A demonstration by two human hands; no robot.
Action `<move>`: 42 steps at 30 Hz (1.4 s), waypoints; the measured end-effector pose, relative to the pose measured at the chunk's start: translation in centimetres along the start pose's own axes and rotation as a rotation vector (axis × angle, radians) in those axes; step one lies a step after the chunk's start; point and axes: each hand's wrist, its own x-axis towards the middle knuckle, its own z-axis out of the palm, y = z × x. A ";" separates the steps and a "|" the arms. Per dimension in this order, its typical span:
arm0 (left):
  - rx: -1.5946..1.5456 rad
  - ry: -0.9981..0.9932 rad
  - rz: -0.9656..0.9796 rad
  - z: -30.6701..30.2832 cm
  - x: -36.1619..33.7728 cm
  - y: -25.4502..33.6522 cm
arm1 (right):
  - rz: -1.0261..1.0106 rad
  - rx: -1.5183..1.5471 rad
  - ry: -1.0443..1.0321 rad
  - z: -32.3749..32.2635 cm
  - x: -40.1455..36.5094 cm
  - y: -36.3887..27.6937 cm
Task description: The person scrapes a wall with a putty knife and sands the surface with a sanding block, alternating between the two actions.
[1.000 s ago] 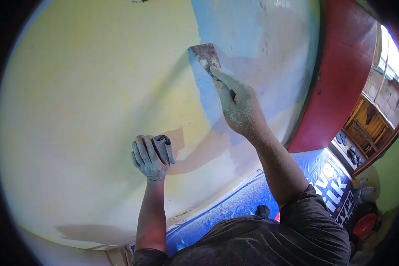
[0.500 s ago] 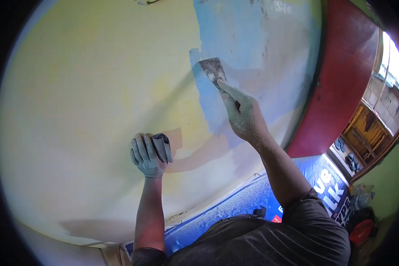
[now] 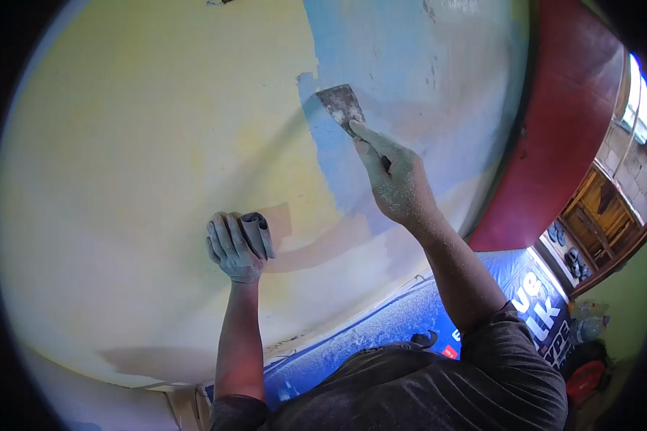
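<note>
My right hand point(image 3: 395, 172), dusty with pale powder, grips a putty knife point(image 3: 342, 105) whose handle is mostly hidden in the fist. Its wide, stained blade points up and left, over the blue patch near the border with the yellow paint. Lower on the left, my left hand point(image 3: 234, 247) is closed around a rolled piece of grey sandpaper point(image 3: 257, 234), which pokes out beside the index finger. That hand is right at the painted wall point(image 3: 151, 172), which is yellow and white with worn, patchy blue to the right.
A dark red door panel point(image 3: 553, 122) stands at the right. Along the wall's foot lies a blue printed banner point(image 3: 388, 323) strewn with white dust. Plastic bottles point(image 3: 589, 327) and a red-and-black object point(image 3: 586, 377) sit at lower right, with sandals point(image 3: 575, 264) beyond the doorway.
Both hands appear slightly further left and up, keeping hold of the putty knife and sandpaper. The view has shifted a little, with the red panel and doorway now further right.
</note>
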 end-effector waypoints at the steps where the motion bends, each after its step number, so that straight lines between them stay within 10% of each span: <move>1: -0.003 0.008 0.000 0.2 -0.1 -0.2 | 0.001 0.003 0.013 0.2 0.0 0.1; 42: 0.020 -0.005 -0.034 0.3 -0.1 -0.1 | -0.090 -0.098 0.052 0.4 2.2 -1.3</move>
